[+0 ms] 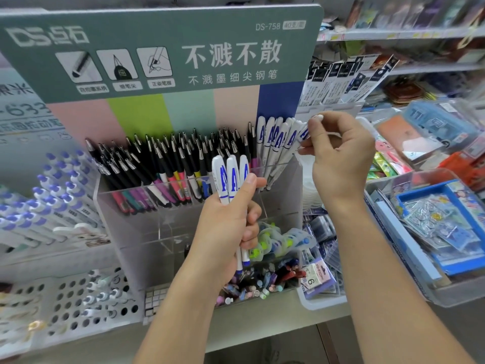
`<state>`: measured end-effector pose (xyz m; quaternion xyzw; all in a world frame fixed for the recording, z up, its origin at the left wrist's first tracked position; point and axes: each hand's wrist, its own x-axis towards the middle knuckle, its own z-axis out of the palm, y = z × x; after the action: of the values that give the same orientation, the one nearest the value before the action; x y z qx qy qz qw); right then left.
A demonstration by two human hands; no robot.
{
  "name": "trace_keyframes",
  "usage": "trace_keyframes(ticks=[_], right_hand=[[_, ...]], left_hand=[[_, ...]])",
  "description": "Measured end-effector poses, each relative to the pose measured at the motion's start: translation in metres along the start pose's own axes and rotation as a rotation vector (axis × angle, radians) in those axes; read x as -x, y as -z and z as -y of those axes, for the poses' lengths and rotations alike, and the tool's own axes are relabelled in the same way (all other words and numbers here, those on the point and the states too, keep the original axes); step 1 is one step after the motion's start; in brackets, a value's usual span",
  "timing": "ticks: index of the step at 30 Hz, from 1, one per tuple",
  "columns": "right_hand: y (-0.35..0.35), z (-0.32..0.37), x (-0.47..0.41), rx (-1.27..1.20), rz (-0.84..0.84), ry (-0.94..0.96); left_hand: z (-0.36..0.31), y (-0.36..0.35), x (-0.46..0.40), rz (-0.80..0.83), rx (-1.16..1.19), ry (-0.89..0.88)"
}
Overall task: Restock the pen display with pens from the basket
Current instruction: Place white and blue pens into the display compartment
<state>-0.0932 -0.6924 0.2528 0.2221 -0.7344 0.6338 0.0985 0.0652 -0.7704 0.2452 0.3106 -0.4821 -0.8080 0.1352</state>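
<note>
Left hand [231,222] grips white, blue-lettered pens [232,179].

Left hand [231,219] clenched, right hand [338,151] raised, fingers [315,122] pinching.

Hands: two, left [231,224], right [338,151]
White pens in left hand [232,177]: three
White pens in display [278,137]: about six

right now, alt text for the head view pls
A left hand grips three white pens while the right hand pinches another pen into the right end of a clear acrylic pen display on a shop shelf.
</note>
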Motion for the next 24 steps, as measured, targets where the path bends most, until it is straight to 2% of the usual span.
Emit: trace_keyframes(ticks=[3,9,14,18,20,22,24], right_hand=[[0.005,0.009,-0.006,-0.042,-0.076,0.02],[-0.003,-0.004,-0.011,0.186,0.099,0.139],[-0.008,-0.014,-0.001,0.299,0.112,0.267],[-0.007,-0.012,-0.003,0.335,0.095,0.286],[-0.003,-0.005,0.003,0.333,0.025,0.245],[0.002,0.009,0.017,0.247,-0.045,0.12],[0.006,0.022,0.033,0.048,0.121,-0.167]], left_hand=[[-0.001,0.002,0.001,-0.014,0.007,-0.005],[-0.004,-0.002,-0.002,-0.046,0.054,0.014],[-0.003,-0.005,-0.002,-0.031,0.117,0.0],[-0.002,-0.004,-0.003,-0.016,0.078,-0.06],[-0.002,-0.004,-0.003,-0.018,0.082,-0.061],[-0.001,-0.004,-0.005,-0.013,0.087,-0.049],[0.001,-0.005,-0.006,0.004,0.07,-0.033]])
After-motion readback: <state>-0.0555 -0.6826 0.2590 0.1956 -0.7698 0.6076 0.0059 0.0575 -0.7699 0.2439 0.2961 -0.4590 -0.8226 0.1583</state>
